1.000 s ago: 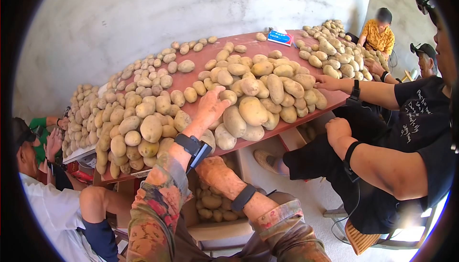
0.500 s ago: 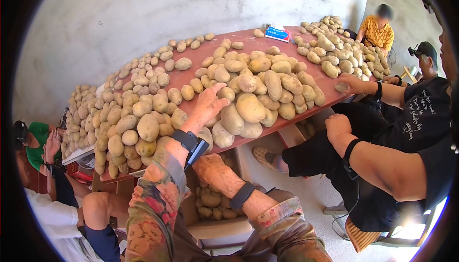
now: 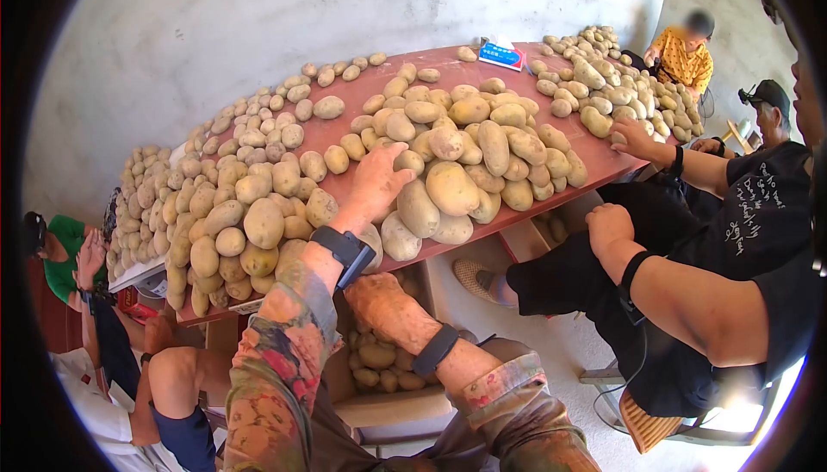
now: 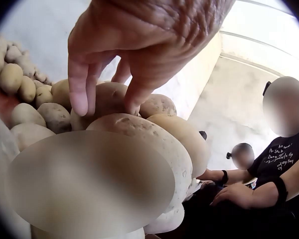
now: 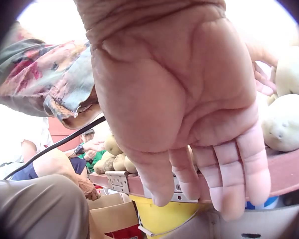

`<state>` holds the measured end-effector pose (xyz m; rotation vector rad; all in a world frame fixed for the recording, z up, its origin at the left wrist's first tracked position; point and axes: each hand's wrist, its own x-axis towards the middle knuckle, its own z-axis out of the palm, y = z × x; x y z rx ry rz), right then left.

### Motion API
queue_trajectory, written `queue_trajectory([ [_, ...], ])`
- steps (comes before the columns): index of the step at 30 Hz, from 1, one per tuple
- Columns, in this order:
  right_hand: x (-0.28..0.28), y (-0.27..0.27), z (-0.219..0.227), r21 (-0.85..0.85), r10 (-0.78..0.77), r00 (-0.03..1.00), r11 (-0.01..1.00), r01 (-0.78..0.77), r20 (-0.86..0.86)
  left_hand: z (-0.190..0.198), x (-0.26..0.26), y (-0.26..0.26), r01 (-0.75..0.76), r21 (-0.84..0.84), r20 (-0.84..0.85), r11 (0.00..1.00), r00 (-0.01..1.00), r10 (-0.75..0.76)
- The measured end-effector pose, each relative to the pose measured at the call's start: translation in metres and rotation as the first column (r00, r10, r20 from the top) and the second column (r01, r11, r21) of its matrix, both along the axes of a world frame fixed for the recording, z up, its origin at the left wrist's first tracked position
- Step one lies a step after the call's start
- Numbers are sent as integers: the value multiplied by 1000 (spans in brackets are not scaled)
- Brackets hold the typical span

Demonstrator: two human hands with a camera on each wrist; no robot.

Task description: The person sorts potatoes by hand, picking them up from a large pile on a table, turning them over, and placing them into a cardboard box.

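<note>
My left hand [image 3: 376,183] reaches to the front of a heap of potatoes [image 3: 495,146] on the red table. In the left wrist view its thumb and fingers grip a brownish potato [image 4: 111,98] from above, among larger pale ones. My right hand [image 3: 392,307] hangs below the table edge, over a cardboard box [image 3: 392,403] holding potatoes. From the right wrist view, the palm [image 5: 179,94] is bare and the fingers extend downward, holding nothing.
More potatoes [image 3: 258,188] cover the table's left side, and another heap [image 3: 616,84] lies far right. A blue tissue box [image 3: 501,54] stands at the back. People sit on both sides; one neighbour's hand [image 3: 636,140] is near the far heap. A yellow bucket [image 5: 162,216] stands under the table.
My left hand stays at the same potato, with only a slight shift. The right neighbour's hand has moved from the middle heap toward the far right one. The person at left has shifted position.
</note>
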<state>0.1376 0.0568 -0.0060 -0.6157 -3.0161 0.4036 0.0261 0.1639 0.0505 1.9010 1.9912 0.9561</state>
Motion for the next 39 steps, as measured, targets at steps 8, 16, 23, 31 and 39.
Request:
queue_trajectory([
  [8, -2, -1, 9, -35, -25, 996, 999, 28, 91, -7, -22, -4, 14, 52, 48, 999, 999, -16],
  [16, 0, -2, 19, -74, 9, 992, 997, 0, 125, 15, -33, -31, 28, -296, -185, 955, 979, -86],
  [23, 2, -3, 14, -34, -2, 994, 999, 5, 108, -2, -36, -57, 221, -340, -238, 914, 920, -311],
  [31, 7, -1, 3, -39, -5, 999, 999, 7, 34, 4, -24, -112, 206, -286, -229, 936, 933, -276],
  [39, 2, 4, -2, -63, -6, 986, 998, 17, 167, -8, -11, -120, 99, -250, -268, 963, 949, -167],
])
